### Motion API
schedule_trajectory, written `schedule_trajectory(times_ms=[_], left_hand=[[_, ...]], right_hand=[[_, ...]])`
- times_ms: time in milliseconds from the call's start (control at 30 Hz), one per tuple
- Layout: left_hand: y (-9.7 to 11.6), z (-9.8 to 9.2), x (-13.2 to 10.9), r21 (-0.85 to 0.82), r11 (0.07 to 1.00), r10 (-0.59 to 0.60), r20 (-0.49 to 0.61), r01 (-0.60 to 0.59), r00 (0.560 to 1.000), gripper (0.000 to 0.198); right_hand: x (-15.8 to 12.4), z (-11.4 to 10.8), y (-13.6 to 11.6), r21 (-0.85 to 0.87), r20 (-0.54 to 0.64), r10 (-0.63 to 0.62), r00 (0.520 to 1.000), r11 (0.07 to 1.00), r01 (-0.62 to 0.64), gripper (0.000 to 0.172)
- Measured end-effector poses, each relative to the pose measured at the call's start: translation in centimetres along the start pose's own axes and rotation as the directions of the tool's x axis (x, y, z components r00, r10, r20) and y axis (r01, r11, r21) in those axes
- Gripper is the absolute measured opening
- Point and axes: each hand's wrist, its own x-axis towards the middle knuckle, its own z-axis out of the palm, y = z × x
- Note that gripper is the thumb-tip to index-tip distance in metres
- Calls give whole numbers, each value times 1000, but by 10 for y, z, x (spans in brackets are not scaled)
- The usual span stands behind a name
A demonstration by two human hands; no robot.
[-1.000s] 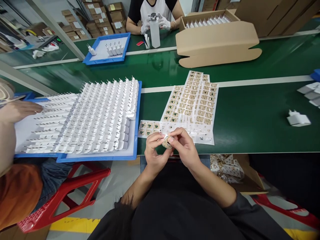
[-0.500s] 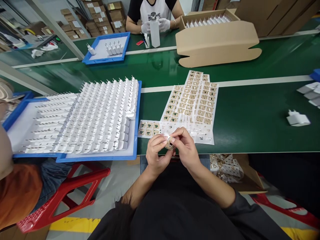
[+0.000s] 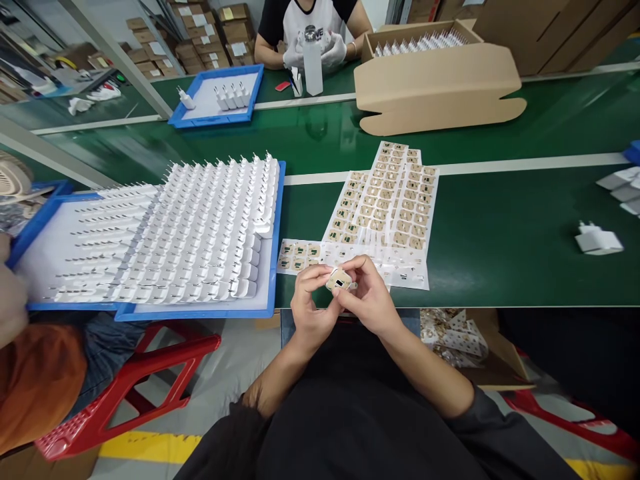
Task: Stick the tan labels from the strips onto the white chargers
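Note:
Between the fingertips of both hands, at the table's front edge, is a small white plug charger (image 3: 339, 280). Its face towards me is tan with a dark rectangle in it, like the stickers on the sheets. My left hand (image 3: 313, 303) pinches it from the left. My right hand (image 3: 370, 297) grips its right side, thumb across the lower face. Just beyond my hands lie overlapping sheets of tan stickers (image 3: 383, 200), with a short strip of them (image 3: 299, 255) to the left.
Blue-rimmed trays (image 3: 200, 313) at left hold rows of white plug chargers (image 3: 210, 227). More chargers (image 3: 599, 238) lie at right. Across the table are a cardboard box (image 3: 435, 87), a smaller blue tray (image 3: 215, 120) and a gloved person holding a bottle (image 3: 313, 67). A red stool (image 3: 170, 360) stands below left.
The charger has turned so its tan face shows more fully towards me, and my right thumb has shifted lower on it. The person opposite has moved their gloved hands around the bottle.

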Motion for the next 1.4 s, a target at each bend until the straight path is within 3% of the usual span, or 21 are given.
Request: schedule_trajectory(times_ms=[200,433,700,767,867,967,1033,1200,1333,1367,1400], left_hand=[[4,3,1,145,981,127,22,-128,992,35],[7,4,3,139,977,160,17,-161,987,41],[7,5,2,137,977,159,20,-160,987,40],[6,4,2,116,985,124,19,-126,992,38],[5,2,2,35,998,52,30,-53,998,38],[5,0,3,-13,1000,17,51,-17,999,41],[6,-1,5,-3,1000,27,65,-27,998,42],[8,-2,5,29,997,62,100,-65,993,44],[4,-2,4,-23,999,-40,110,43,993,41],[3,-2,4,-43,994,-93,110,98,990,40],[2,-2,4,-58,986,-147,111,154,983,39]], right_hand=[[-1,5,4,-80,-134,-62,989,995,52,25],[0,2,2,-84,-149,-99,984,993,88,8],[-1,1,3,-112,-140,-131,981,987,115,10],[-2,-3,3,-112,-120,-124,985,988,110,9],[-1,-15,-2,-106,12,-92,996,990,93,11],[1,-27,-15,-231,113,-154,982,957,177,14],[2,-33,-24,-388,138,-287,948,865,318,12],[7,-38,-28,-617,276,-541,795,534,578,10],[1,-38,-17,-682,439,-672,596,182,708,16],[-4,-39,-15,-655,468,-676,570,167,737,16],[-10,-40,-12,-619,484,-658,577,209,757,14]])
